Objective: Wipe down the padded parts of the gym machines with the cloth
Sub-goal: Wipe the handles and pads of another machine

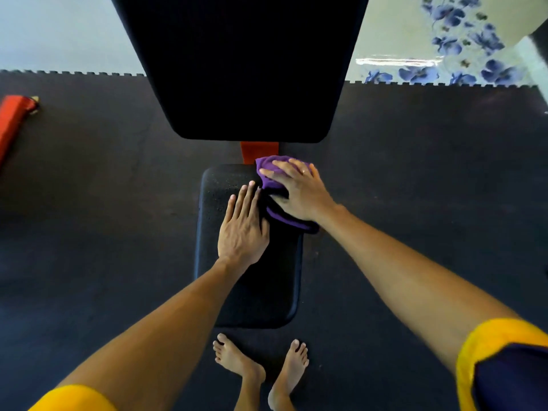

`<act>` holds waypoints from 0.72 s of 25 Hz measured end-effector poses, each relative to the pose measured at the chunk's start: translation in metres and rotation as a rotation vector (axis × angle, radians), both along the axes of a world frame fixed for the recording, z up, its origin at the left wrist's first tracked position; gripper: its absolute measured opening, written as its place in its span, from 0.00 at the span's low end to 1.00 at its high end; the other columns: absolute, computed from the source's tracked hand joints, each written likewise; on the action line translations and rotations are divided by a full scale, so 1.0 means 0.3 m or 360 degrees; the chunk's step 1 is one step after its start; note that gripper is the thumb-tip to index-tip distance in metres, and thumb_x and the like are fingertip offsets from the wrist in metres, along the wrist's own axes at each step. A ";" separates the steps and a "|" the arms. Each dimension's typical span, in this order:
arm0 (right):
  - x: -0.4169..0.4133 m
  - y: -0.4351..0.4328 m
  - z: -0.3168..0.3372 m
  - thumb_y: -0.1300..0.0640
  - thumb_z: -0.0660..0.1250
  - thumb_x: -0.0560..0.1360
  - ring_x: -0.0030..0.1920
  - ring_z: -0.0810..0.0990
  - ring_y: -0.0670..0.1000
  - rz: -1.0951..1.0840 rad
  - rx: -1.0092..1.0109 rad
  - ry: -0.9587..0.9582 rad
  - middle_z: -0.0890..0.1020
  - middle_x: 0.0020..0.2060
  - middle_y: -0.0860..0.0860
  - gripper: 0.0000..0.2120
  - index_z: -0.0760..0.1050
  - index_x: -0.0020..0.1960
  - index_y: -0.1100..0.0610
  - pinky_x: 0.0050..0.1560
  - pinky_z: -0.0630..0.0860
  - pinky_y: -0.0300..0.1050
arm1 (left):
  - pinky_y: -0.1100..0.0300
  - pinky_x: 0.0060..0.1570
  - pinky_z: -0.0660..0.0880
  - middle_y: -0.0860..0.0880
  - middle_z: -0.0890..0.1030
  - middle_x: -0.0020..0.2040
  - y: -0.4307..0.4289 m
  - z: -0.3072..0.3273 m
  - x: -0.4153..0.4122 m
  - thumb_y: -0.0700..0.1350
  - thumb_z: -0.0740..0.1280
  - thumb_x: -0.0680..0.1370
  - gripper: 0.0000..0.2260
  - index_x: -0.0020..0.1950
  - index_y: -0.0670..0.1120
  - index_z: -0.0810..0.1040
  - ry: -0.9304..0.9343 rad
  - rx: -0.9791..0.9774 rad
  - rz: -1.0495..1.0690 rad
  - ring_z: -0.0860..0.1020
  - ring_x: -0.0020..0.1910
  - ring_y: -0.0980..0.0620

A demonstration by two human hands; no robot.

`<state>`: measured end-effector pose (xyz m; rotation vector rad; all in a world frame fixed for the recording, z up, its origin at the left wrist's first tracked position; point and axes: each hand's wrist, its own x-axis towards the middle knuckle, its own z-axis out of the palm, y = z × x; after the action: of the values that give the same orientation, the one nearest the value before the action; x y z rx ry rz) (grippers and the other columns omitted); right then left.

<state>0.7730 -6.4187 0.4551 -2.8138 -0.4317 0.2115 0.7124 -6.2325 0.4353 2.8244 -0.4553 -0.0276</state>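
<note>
A black padded seat of a gym bench lies below me, with a larger black back pad beyond it. A purple cloth with black trim lies bunched on the seat's far right corner. My right hand presses flat on the cloth with its fingers spread. My left hand rests flat on the seat just left of the cloth, fingers straight and together, its edge touching the cloth. Small droplets speckle the seat's far left part.
An orange frame bar joins the two pads. Dark rubber floor mats surround the bench. An orange-red bar lies at the far left. Floral flooring starts beyond the mat edge. My bare feet stand at the seat's near end.
</note>
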 end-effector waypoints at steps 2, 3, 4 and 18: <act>0.067 -0.033 0.030 0.34 0.62 0.79 0.76 0.65 0.57 0.0086 -0.0002 0.0060 0.67 0.77 0.45 0.30 0.62 0.79 0.37 0.74 0.63 0.62 | 0.50 0.81 0.45 0.46 0.51 0.83 -0.004 -0.009 0.003 0.52 0.46 0.84 0.28 0.83 0.44 0.52 0.0017 -0.0022 0.0021 0.46 0.82 0.50; 0.100 -0.038 0.046 0.33 0.62 0.78 0.74 0.68 0.57 0.0045 0.0015 0.0127 0.69 0.76 0.45 0.30 0.62 0.78 0.38 0.72 0.67 0.58 | 0.50 0.81 0.44 0.47 0.50 0.83 -0.003 -0.013 0.005 0.52 0.46 0.84 0.28 0.83 0.44 0.51 0.0020 -0.0022 0.0033 0.45 0.82 0.51; 0.130 -0.035 0.057 0.32 0.61 0.79 0.73 0.70 0.58 -0.0066 0.0038 0.0230 0.70 0.75 0.46 0.30 0.63 0.78 0.39 0.69 0.69 0.57 | 0.51 0.81 0.44 0.47 0.50 0.83 -0.002 -0.016 0.005 0.52 0.46 0.84 0.28 0.83 0.44 0.52 0.0011 -0.0015 0.0043 0.45 0.82 0.52; -0.295 0.090 -0.007 0.37 0.54 0.74 0.82 0.52 0.60 0.0068 -0.0056 -0.0141 0.60 0.81 0.49 0.35 0.60 0.80 0.43 0.79 0.46 0.70 | 0.49 0.81 0.48 0.43 0.55 0.83 0.059 -0.027 -0.077 0.54 0.49 0.84 0.29 0.82 0.41 0.56 -0.0021 -0.0134 0.0339 0.51 0.82 0.47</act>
<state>0.6843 -6.3918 0.4528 -2.8586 -0.5131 0.1043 0.6893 -6.2147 0.4271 2.7749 -0.1531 0.0524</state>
